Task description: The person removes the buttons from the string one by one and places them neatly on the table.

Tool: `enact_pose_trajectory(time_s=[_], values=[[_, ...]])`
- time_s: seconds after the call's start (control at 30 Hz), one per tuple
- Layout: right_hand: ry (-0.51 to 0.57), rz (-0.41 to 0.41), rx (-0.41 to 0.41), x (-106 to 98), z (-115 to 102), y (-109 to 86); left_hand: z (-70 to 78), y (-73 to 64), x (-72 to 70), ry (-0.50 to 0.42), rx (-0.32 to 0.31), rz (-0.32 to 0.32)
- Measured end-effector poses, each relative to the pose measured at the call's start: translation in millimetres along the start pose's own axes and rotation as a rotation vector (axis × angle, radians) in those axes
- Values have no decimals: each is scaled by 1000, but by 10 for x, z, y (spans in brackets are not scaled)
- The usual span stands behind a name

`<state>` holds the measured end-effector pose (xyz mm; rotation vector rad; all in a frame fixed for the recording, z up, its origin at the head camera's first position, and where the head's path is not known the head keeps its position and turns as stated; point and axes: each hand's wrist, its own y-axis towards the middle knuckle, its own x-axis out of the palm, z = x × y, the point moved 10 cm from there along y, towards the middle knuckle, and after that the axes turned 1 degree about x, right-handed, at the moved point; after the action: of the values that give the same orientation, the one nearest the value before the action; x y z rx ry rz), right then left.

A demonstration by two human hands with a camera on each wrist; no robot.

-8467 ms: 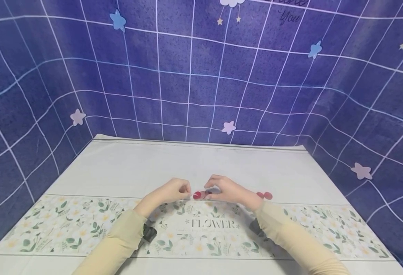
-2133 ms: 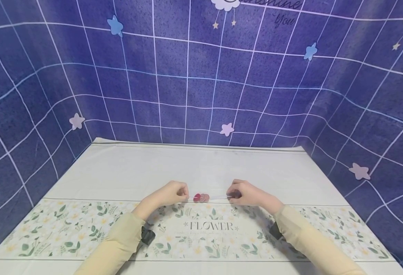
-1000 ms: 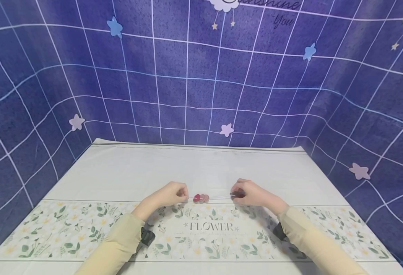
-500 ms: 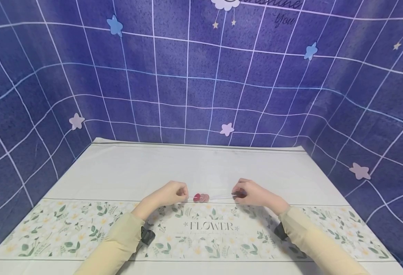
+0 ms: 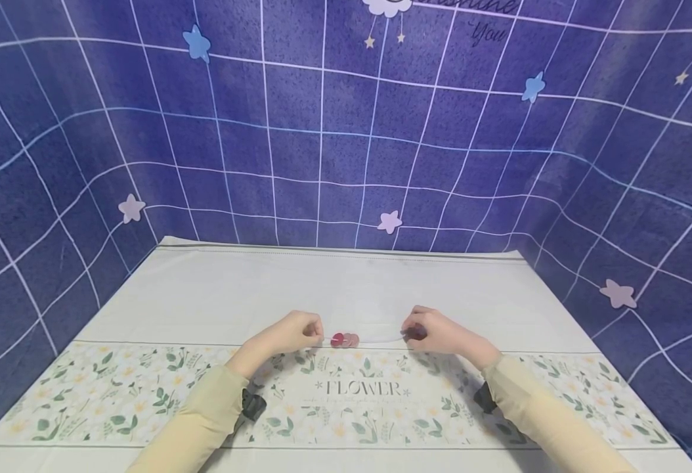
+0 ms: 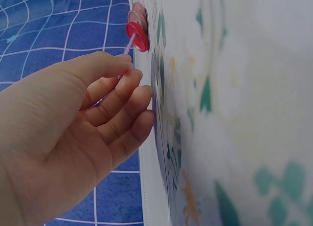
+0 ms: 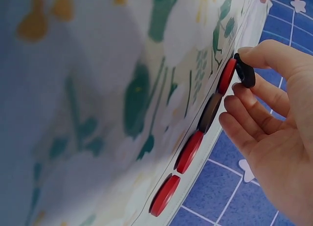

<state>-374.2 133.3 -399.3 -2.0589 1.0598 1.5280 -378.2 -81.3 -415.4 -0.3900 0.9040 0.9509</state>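
My left hand (image 5: 295, 330) pinches a thin white cord (image 6: 129, 44) between thumb and index finger. The cord passes through a red button (image 6: 137, 37) and on to pink buttons (image 5: 350, 340) just right of it, all on the table near the fingertips. From there the cord (image 5: 380, 341) runs in a slack curve to my right hand (image 5: 437, 332). That hand pinches a black button (image 7: 245, 73) by its edge; whether the cord goes through it cannot be seen. The head view mostly hides this button behind the fingers.
Beneath my right hand a row of loose buttons lies on the table: a red one (image 7: 227, 76), a brown one (image 7: 210, 112) and two more red. A white cloth with a floral band (image 5: 358, 420) covers the table. Blue gridded curtains (image 5: 346, 164) enclose the back and sides.
Since the earliest frame my right hand has moved right, away from the pink buttons, stretching the cord out. In the last half second the cord has gone slack. My left hand stays in place.
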Motion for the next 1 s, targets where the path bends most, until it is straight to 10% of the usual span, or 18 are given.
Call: enact_pose_trajectory(time_s=[1.0], values=[[-48,54,-15,-118,100,-124,23,-4,-3,5,6,-5]])
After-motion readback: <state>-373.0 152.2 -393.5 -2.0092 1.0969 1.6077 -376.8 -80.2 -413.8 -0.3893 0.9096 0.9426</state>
